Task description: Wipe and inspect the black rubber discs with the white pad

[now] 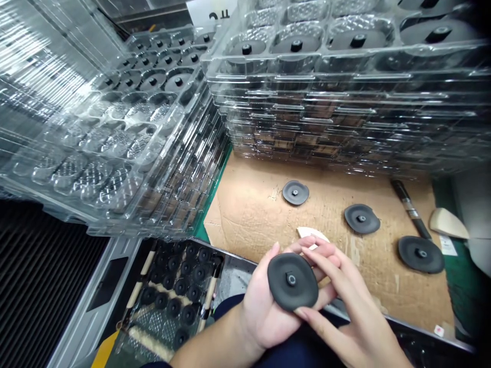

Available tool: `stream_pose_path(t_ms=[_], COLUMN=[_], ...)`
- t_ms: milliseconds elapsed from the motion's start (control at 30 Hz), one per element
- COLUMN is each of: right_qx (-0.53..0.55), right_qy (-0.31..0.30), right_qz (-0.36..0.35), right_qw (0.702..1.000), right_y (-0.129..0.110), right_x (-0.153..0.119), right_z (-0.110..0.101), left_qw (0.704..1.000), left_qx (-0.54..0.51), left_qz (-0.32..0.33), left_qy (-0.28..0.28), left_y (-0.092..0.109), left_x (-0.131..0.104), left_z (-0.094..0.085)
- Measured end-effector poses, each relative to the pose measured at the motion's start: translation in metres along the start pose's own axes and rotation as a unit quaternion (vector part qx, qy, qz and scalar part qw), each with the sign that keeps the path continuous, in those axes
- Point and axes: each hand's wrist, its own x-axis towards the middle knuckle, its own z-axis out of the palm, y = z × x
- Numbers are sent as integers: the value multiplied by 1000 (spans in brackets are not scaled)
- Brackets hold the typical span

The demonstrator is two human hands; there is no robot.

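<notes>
A round black disc with a small raised hub (293, 282) lies tilted across the palm of my left hand (264, 312), whose fingers curl round its far edge. My right hand (345, 296) grips the same disc by its right rim, thumb at the lower edge and fingers along the side. Behind the fingers, a cream-coloured wedge-shaped piece (311, 235) shows in part on the cardboard. Three similar discs rest hub up on the cardboard: one at the back (295, 192), one further right (362, 219) and one near the right edge (421, 254).
Tall stacks of clear plastic trays stand at the left (153, 117) and back (307, 107), partly filled with discs. Cardboard (245, 204) covers the worktop. A dark-handled tool (410, 207) and a cream block (448, 223) lie at right. Below left sits another disc tray (172, 286).
</notes>
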Motion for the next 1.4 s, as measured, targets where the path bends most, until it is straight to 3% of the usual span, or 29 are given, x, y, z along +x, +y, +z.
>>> stream_pose_path(t_ms=[400, 600, 833, 1200, 1300, 1400], right_qx=[21, -9, 27, -31, -54, -85], right_qy=[-2, -2, -11, 28, 53, 105], right_qz=[11, -36, 12, -92, -98, -78], right_qw=[1000, 999, 1000, 995, 992, 988], right_y=[1, 10, 6, 15, 17, 19], right_x=[-4, -6, -10, -13, -15, -15], right_z=[1, 2, 2, -7, -11, -17], left_qw=[1000, 1000, 999, 989, 949, 844], left_qx=[9, 7, 41, 145, 279, 457], left_qz=[5, 1, -3, 25, 147, 281], left_qy=[16, 19, 10, -26, 6, 8], left_y=[-4, -7, -9, -15, -16, -12], left_x=[-1, 0, 0, 2, -1, -7], left_z=[0, -1, -5, -5, -7, -11])
